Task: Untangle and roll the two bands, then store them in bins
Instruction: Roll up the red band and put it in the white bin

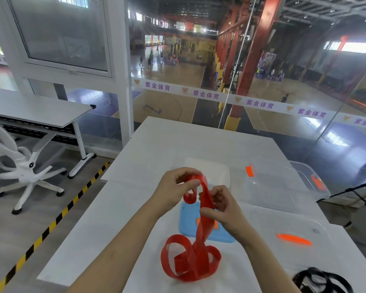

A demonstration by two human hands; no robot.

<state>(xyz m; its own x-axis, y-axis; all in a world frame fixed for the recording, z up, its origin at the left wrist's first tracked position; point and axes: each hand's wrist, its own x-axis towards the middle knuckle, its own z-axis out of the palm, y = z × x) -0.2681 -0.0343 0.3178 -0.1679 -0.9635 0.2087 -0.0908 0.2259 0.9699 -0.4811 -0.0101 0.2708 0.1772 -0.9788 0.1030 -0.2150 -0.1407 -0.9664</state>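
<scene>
Our left hand [175,187] pinches the top loop of the red band [200,235] between thumb and fingers, at 12 o'clock of the tangle; the band hangs down from there, and its loose loops sit in a heap on the white table [118,208] at our 6 o'clock; our right hand [226,210] pinches the same strip a bit lower, on its 3 o'clock side; a blue tray [187,220] lies behind the strip; the clear bins [271,187] wait at 2 o'clock; the black band [319,280] lies well apart at 5 o'clock, with no hand on it. We think a tug on the wrong strand could pull the loops into a tight knot; the stretchy strip could also slip from our pinch and snap back.
</scene>
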